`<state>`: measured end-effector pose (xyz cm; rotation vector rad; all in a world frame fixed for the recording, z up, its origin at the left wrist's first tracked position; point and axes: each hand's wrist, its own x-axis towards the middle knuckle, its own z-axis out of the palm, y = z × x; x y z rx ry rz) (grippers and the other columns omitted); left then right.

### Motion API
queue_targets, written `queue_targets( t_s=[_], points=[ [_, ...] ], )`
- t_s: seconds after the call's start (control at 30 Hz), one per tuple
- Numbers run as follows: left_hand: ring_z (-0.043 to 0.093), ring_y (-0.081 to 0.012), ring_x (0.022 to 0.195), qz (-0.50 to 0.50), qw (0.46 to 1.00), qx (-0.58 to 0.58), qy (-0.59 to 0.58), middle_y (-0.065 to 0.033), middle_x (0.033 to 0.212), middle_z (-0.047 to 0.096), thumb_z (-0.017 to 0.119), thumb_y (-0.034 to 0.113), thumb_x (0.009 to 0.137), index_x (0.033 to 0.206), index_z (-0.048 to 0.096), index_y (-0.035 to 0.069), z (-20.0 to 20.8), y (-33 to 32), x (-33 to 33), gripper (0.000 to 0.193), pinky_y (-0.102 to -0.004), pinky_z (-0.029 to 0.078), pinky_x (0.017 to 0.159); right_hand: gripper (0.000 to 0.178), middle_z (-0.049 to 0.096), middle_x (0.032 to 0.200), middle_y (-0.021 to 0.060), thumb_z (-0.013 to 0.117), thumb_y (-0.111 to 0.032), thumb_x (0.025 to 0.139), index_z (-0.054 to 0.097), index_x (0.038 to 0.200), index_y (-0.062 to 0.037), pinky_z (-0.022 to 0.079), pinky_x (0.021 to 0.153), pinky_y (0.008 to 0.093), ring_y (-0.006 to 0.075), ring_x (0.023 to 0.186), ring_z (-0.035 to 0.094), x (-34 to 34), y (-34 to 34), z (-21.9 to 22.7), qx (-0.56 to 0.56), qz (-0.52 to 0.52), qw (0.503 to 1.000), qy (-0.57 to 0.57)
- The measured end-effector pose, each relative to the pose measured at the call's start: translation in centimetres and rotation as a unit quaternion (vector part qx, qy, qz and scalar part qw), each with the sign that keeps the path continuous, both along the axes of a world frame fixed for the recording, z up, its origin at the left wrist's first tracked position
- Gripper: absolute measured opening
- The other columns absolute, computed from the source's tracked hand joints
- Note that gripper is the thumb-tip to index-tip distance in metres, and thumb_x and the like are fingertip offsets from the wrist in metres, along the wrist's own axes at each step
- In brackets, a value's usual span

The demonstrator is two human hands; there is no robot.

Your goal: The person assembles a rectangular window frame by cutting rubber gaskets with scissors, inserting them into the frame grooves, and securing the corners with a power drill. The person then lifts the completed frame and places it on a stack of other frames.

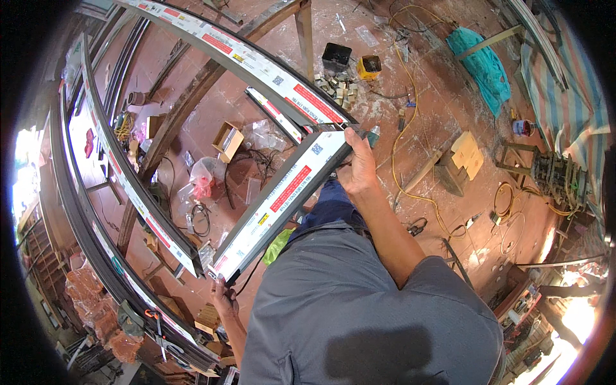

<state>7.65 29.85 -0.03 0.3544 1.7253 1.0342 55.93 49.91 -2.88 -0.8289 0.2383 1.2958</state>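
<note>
A short, dark-edged metal frame profile [276, 196] with white and red printed film runs diagonally in front of me. My right hand [359, 163] grips its far right end, thumb on top and the other fingers partly hidden beneath. At the near left end, my left hand [222, 299] closes its fingers on the profile. A long filmed profile [244, 58] comes in from the upper left and meets the short one by my right hand. Another long profile [131, 170] ends close to my left hand; I cannot tell whether those ends touch.
Wooden supports [186, 96] run beneath the profiles. More long profiles [83, 218] lie at left. On the tiled floor are a black container [336, 56], a yellow container [369, 67], small blocks [337, 90], a yellow hose [410, 128], a wooden box [452, 173] and a teal cover [481, 67].
</note>
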Motion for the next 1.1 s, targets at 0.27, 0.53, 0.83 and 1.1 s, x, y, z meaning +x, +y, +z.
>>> queue_targets(
  t_s=[0.27, 0.53, 0.83, 1.1],
  points=[
    [0.067, -0.0193, 0.066, -0.006, 1.0, -0.011, -0.009, 0.0005, 0.074, 0.054, 0.074, 0.029, 0.098, 0.106, 0.064, 0.006, -0.4, -0.1, 0.0, 0.027, -0.0227, 0.036, 0.04, 0.037, 0.07, 0.111, 0.0047, 0.076, -0.017, 0.095, 0.058, 0.125, -0.0076, 0.059, 0.088, 0.0385, 0.0194, 0.101, 0.069, 0.3, 0.0, -0.9, 0.024, -0.008, 1.0, -0.013],
    [0.06, -0.012, 0.062, -0.014, 1.0, 0.005, 0.005, -0.0079, 0.083, 0.068, 0.068, 0.039, 0.102, 0.114, 0.062, 0.005, -0.7, 0.6, 0.0, 0.037, -0.0239, 0.036, 0.042, 0.032, 0.073, 0.108, 0.0023, 0.074, -0.026, 0.096, 0.062, 0.123, -0.0139, 0.056, 0.092, 0.0402, 0.0191, 0.1, 0.07, -0.1, 0.3, -0.2, 0.032, 0.004, 0.998, -0.052],
    [0.065, -0.0143, 0.071, 0.039, 0.998, -0.045, -0.033, -0.0081, 0.094, 0.07, 0.067, 0.047, 0.1, 0.125, 0.061, 0.008, -1.7, 1.0, -0.9, 0.046, -0.0245, 0.038, 0.042, 0.069, 0.07, 0.128, 0.0114, 0.04, -0.067, 0.105, 0.058, 0.135, -0.0077, 0.051, 0.103, 0.0465, 0.0287, 0.117, 0.066, 0.6, 0.9, 0.9, 0.059, -0.018, 0.995, 0.075],
    [0.07, -0.0189, 0.076, 0.031, 0.997, -0.025, -0.059, -0.0045, 0.099, 0.071, 0.075, 0.037, 0.097, 0.116, 0.063, 0.01, -2.1, 0.7, -1.4, 0.035, -0.0233, 0.04, 0.04, 0.069, 0.071, 0.125, 0.0141, 0.041, -0.065, 0.106, 0.062, 0.13, -0.004, 0.052, 0.103, 0.0466, 0.0305, 0.113, 0.067, 1.1, 2.1, -1.4, -0.015, -0.031, 0.997, 0.074]
  ],
)
